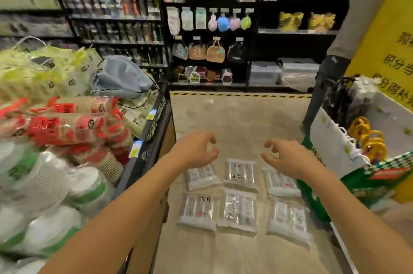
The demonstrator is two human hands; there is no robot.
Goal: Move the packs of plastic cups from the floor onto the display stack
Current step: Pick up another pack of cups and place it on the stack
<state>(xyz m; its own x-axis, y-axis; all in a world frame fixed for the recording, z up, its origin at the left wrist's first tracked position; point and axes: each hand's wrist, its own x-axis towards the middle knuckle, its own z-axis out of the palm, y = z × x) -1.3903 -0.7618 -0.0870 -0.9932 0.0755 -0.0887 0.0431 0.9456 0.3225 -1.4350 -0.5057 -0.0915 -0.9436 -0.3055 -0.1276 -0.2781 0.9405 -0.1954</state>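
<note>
Several clear packs of plastic cups (240, 211) lie flat on the beige floor in two rows, in the lower middle of the head view. My left hand (196, 151) hovers above the far left pack (201, 176), fingers curled and apart, holding nothing. My right hand (288, 157) hovers above the far right pack (280, 181), also empty with fingers spread. The display stack (67, 162) at my left holds white, green and red packs of cups in a black mesh bin.
A person (348, 28) in a grey top and dark trousers stands at the far right. A green crate with a white paper bag (335, 146) and yellow items sits at right. Black shelves of hanging goods (212, 28) line the back wall behind a striped floor line.
</note>
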